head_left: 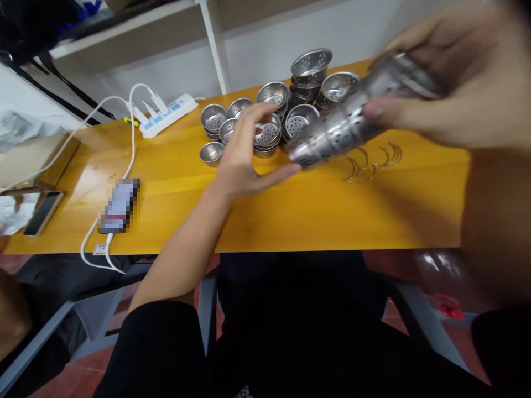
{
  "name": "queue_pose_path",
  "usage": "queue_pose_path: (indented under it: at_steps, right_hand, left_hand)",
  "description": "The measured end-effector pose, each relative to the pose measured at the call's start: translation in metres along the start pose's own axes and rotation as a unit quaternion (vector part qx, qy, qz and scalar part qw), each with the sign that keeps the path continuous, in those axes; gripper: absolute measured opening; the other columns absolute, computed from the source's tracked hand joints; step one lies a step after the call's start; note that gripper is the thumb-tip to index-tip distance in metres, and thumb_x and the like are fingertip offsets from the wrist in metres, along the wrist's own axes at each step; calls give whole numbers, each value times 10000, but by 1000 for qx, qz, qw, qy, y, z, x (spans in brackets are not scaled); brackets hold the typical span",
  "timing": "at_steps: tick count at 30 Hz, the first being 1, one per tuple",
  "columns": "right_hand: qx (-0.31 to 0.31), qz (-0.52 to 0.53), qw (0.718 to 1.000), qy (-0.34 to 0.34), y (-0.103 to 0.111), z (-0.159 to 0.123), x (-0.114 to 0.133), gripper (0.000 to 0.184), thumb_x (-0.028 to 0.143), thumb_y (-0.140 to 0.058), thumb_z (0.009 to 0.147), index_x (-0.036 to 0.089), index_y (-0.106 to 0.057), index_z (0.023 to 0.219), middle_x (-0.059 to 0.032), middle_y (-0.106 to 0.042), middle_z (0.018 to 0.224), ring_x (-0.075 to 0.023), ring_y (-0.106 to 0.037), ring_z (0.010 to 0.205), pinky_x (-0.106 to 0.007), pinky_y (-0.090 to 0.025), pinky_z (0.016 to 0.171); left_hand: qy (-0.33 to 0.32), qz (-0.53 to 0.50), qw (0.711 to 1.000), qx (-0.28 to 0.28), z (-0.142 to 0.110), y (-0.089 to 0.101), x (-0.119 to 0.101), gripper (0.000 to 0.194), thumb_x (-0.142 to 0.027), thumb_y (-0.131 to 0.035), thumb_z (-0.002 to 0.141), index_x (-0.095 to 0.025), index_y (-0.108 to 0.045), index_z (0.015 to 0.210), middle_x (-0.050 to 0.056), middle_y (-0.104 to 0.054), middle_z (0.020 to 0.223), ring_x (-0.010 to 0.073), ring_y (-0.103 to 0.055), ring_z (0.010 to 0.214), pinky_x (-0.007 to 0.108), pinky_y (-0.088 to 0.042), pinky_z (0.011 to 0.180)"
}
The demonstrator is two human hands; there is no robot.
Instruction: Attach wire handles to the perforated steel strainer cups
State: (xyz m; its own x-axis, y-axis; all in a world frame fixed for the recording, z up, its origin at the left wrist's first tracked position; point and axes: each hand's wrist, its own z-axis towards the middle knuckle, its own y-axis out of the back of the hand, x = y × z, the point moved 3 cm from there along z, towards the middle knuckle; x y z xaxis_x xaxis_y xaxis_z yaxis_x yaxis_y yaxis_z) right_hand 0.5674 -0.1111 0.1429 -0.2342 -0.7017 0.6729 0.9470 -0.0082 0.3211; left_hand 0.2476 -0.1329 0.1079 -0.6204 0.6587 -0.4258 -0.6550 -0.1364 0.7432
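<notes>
A tilted stack of perforated metal cups [338, 124] is held in my right hand [452, 83], thumb along its near side and fingers around its upper end. This hand is blurred. My left hand [246, 157] reaches over the table with thumb and fingers spread; its thumb tip is close to the stack's lower end, and I cannot tell whether they touch. Behind it stand more perforated metal cups [302, 119], some nested in piles. A single cup [211, 153] sits at their front left. Several thin curved metal pieces [390, 155] lie below the held stack.
On the yellow wooden table [290, 221] a phone [120, 204] lies at the left with a white cable [133, 138] running near it. A white power strip [169, 116] is farther back. Shelving with an upright divider [215, 50] stands behind. Part of another person [14, 309] shows at the left edge.
</notes>
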Motion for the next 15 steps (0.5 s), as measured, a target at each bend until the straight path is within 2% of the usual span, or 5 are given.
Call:
queue_pose_path:
  at_steps: [2,3,7,11,15]
  right_hand:
    - [63,-10,998,16,-24,2,0,659,581,-1170,759,294,-866,1269,-25,-879,1136,-256,-824,989,-481,-617,816]
    - [53,4,998,38,-37,2,1,661,614,-1157,766,278,-838,1236,-44,-875,1161,-261,-823,1014,-479,-647,851]
    - [18,-6,1000,1,-80,-2,-4,725,764,-1082,807,289,-726,1223,-86,-829,1221,-305,-787,1080,-563,-690,1043]
    - [41,25,999,13,-88,-4,-9,713,802,-1037,827,320,-707,1237,-94,-804,1265,-334,-778,1144,-595,-661,1108]
    - [22,49,998,34,-80,-2,-12,714,864,-995,829,338,-717,1222,-101,-784,1281,-331,-761,1163,-576,-640,1101]
  left_hand:
    - [14,-7,999,39,-1,-12,-14,1038,-830,-982,908,-372,-476,1690,101,-510,1856,430,-558,1772,611,-598,1415]
    - [22,-7,998,51,-1,-15,-17,1047,-789,-1015,900,-373,-482,1699,95,-524,1855,439,-520,1806,627,-581,1433]
    - [77,-1,993,85,-1,-15,-12,807,-532,-1027,987,-382,-566,1632,52,-696,1690,399,-621,1737,611,-609,1423]
    - [129,-24,987,97,-1,-10,-7,754,-424,-1083,928,-351,-645,1538,30,-770,1518,403,-762,1552,593,-700,1305]
    - [159,0,981,108,-2,-10,0,763,-441,-1077,919,-381,-652,1549,14,-755,1542,430,-738,1575,617,-718,1249]
